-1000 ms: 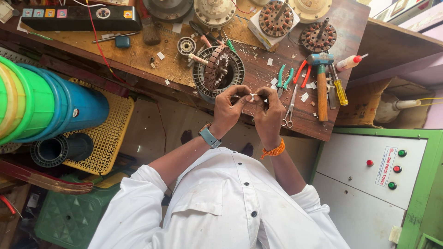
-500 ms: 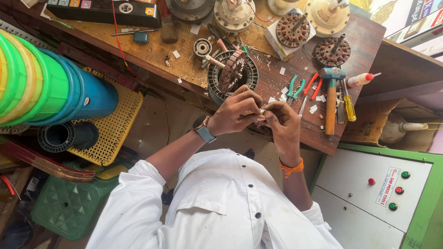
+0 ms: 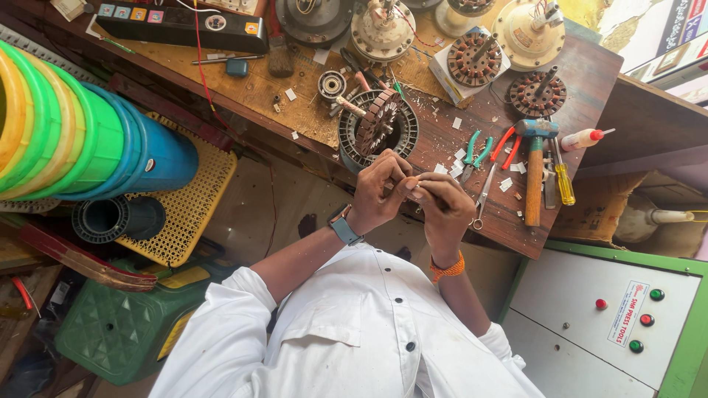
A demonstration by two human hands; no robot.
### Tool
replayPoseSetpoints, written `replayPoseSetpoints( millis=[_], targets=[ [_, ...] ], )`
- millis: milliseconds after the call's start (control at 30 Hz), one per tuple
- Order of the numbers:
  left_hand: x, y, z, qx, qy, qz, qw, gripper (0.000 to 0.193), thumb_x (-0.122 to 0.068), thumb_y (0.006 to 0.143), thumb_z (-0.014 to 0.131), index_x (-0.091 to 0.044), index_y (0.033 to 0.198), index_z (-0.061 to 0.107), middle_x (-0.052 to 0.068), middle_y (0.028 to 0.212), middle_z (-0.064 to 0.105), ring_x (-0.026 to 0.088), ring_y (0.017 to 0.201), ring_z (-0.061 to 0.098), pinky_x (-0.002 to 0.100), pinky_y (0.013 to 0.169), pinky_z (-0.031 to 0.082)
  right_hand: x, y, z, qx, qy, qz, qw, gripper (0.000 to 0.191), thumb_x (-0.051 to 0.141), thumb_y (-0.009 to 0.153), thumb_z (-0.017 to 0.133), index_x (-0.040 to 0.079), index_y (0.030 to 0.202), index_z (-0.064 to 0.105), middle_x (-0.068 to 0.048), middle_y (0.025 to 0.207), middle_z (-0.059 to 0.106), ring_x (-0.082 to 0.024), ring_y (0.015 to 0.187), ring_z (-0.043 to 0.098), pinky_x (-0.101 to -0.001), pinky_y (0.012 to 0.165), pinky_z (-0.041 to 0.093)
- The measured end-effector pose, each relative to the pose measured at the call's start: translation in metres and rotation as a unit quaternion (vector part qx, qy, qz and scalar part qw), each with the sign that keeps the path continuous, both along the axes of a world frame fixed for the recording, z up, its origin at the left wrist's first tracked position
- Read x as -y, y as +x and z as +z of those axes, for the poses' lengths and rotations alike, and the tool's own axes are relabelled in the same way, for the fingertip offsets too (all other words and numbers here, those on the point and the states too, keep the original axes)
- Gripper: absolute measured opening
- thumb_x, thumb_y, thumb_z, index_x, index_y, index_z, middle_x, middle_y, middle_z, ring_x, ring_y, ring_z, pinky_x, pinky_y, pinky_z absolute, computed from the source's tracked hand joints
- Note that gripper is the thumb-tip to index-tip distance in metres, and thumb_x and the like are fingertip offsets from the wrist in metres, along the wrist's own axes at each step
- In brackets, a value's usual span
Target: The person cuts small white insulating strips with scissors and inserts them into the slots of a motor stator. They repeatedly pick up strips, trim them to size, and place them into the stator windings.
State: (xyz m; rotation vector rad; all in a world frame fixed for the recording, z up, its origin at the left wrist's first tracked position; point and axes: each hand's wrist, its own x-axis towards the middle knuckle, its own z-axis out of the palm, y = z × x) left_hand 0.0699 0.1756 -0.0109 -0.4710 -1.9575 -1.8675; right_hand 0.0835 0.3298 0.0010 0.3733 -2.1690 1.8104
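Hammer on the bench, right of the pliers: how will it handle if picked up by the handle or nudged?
The hammer looks rigid and probably head-heavy: a metal head on a long wooden handle, so it would likely dip at the head. Lying flat on the bench, it should slide rather than roll. A push could knock the yellow screwdriver beside it.

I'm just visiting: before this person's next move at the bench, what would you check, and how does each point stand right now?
1. Both hands on the work: left hand and right hand meet fingertip to fingertip. Ok.
2. What they pinch: something small, too tiny to make out. Cannot tell.
3. Stator in reach: just beyond the hands on the bench. Ok.
4. Scissors at hand: lying beside the right hand. Ok.
5. Hammer lying flat, not overhanging. Ok.
6. Bench tidy: white scraps scattered about. Not ok.
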Motion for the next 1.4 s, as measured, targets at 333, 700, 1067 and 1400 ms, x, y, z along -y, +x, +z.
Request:
replayPoseSetpoints(
  millis=[333, 700, 1067, 1400],
  targets=[
    [0.042, -0.017, -0.022, 0.036, -0.132, 0.203, 0.969, 0.029, -0.021, 0.099, 0.071, -0.01, 0.125, 0.066, 0.011, 0.125, 0.057, 0.026, 0.124, 0.053, 0.04, 0.102, 0.05, 0.006, -0.046, -0.018, 0.102, -0.057, 0.069, 0.991, 0.004, 0.002, 0.094, 0.075, -0.002, 0.096, 0.073, -0.011, 0.112, 0.07, -0.014, 0.09, 0.073, -0.0256, 0.08, 0.065],
    [0.057, -0.037, -0.03, 0.073, -0.273, 0.17, 0.944, 0.062, -0.007, 0.087, 0.073, -0.004, 0.145, 0.051, 0.021, 0.112, 0.071, 0.038, 0.099, 0.07, 0.046, 0.084, 0.056, 0.057, -0.111, -0.031, 0.006, 0.105, 0.061, 0.993, 0.002, -0.004, 0.091, 0.073, -0.004, 0.091, 0.071, -0.011, 0.104, 0.075, -0.016, 0.086, 0.072, -0.0272, 0.078, 0.061],
    [0.082, -0.057, 0.001, 0.102, -0.286, 0.032, 0.952, 0.062, -0.013, 0.085, 0.079, 0.005, 0.139, 0.053, 0.024, 0.118, 0.069, 0.041, 0.107, 0.067, 0.047, 0.088, 0.054, 0.058, -0.09, -0.032, -0.087, 0.092, -0.002, 0.992, 0.021, 0.008, 0.094, 0.075, 0.001, 0.114, 0.072, -0.012, 0.112, 0.067, -0.016, 0.094, 0.07, -0.0296, 0.082, 0.058],
    [0.079, -0.051, -0.002, 0.13, -0.29, 0.045, 0.947, 0.06, -0.013, 0.089, 0.077, 0.001, 0.142, 0.053, 0.021, 0.122, 0.067, 0.04, 0.112, 0.064, 0.048, 0.093, 0.052, 0.065, -0.098, -0.03, -0.033, 0.095, -0.026, 0.995, 0.01, 0.007, 0.094, 0.076, 0.003, 0.103, 0.076, -0.007, 0.094, 0.077, -0.013, 0.08, 0.071, -0.0277, 0.072, 0.055]
  ],
)
